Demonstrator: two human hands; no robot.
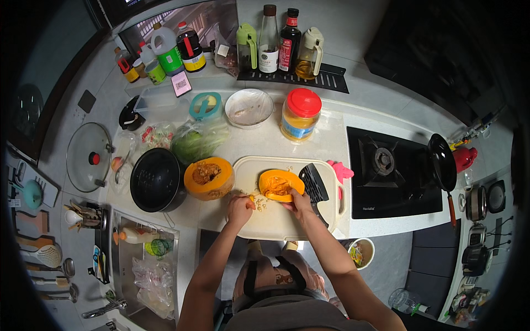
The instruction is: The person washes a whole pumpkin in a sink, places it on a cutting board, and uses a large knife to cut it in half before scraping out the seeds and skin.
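My right hand [299, 203] grips the lower right rim of a cut pumpkin wedge [292, 178], its hollow turned up with stringy pulp inside. To the left, my left hand [241, 209] is closed, with a small bit of orange pumpkin pulp [251, 198] at its fingertips. Loose pumpkin seeds [260, 203] lie on the cutting board [269, 225] between the two hands. A black-bladed cleaver [313, 182] rests on the board right of the wedge. Beyond the board's left edge sits a larger pumpkin half [215, 188], its seed cavity showing.
A black pot [155, 180] stands left of the pumpkin half, above the sink [178, 256]. Right of the board are a pink cloth [343, 170] and a gas hob [393, 198]. A red-lidded jar [302, 118] stands behind. Below the counter is a waste bin [370, 256].
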